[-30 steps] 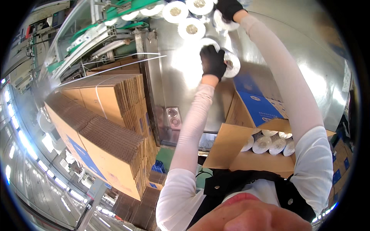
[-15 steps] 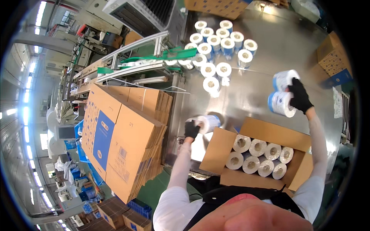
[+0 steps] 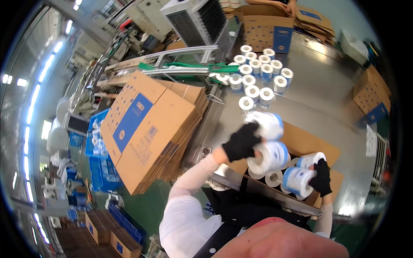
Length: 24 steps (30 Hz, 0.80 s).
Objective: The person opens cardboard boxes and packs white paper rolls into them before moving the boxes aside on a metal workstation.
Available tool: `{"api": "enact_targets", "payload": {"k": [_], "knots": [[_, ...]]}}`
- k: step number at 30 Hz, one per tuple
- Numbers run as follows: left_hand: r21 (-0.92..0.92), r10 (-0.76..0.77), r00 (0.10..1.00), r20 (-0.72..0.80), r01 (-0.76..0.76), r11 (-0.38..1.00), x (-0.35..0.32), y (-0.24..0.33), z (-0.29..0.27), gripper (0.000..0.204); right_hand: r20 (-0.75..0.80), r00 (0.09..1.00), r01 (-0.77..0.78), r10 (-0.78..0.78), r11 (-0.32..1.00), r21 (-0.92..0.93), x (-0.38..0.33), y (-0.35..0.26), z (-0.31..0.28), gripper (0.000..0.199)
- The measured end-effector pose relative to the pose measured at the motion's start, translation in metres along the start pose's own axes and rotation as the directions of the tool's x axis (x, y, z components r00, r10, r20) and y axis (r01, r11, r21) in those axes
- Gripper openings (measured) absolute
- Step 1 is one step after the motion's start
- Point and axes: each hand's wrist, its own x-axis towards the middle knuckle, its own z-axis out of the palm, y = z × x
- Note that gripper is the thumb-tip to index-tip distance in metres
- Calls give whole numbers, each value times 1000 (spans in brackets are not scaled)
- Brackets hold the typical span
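My left hand (image 3: 241, 142), in a black fingerless glove, is closed on a pair of white paper rolls (image 3: 272, 155) with blue-and-white wrapping, held above the left part of an open cardboard box (image 3: 307, 138). A matching black glove covers my right hand (image 3: 321, 177), which grips two more wrapped rolls (image 3: 297, 179) over the box's right part. Inside the box, other rolls (image 3: 274, 178) stand on end, partly hidden under the ones I hold. Beyond the box, a group of upright rolls (image 3: 254, 92) stands on the metal table (image 3: 309, 103).
Flattened cartons (image 3: 159, 129) lean in a stack at the left, beside a conveyor (image 3: 189, 71) with green strips. Across the table another person's hands (image 3: 286, 6) are at an open carton (image 3: 262, 34). One more carton (image 3: 372, 94) stands at the right.
Both hands have come in over the box with their rolls, my left from the table's near left and my right from the far right. The view has shifted, showing another person's hands.
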Motion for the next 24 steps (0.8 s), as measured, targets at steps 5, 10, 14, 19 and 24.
{"api": "enact_targets", "payload": {"k": [5, 10, 14, 19, 24], "knots": [[-177, 310, 860, 407, -259, 950, 5, 55, 52, 30, 342, 918, 245, -199, 965, -97, 1, -35, 33, 53], [-237, -223, 921, 318, 305, 922, -50, 35, 142, 33, 522, 823, 318, -223, 943, -98, 41, -96, 97, 56], [-323, -255, 886, 387, 389, 863, -55, -3, 198, 48, 521, 852, 171, -41, 964, -205, 62, -98, 130, 58], [-736, 261, 830, 492, 237, 634, -19, -68, 124, 47, 783, 608, 80, -132, 991, 105, 122, -51, 110, 62], [-859, -742, 638, 206, 481, 174, -19, -194, 162, 20, 483, 856, -434, 185, 767, 474, 255, -55, 137, 18]]}}
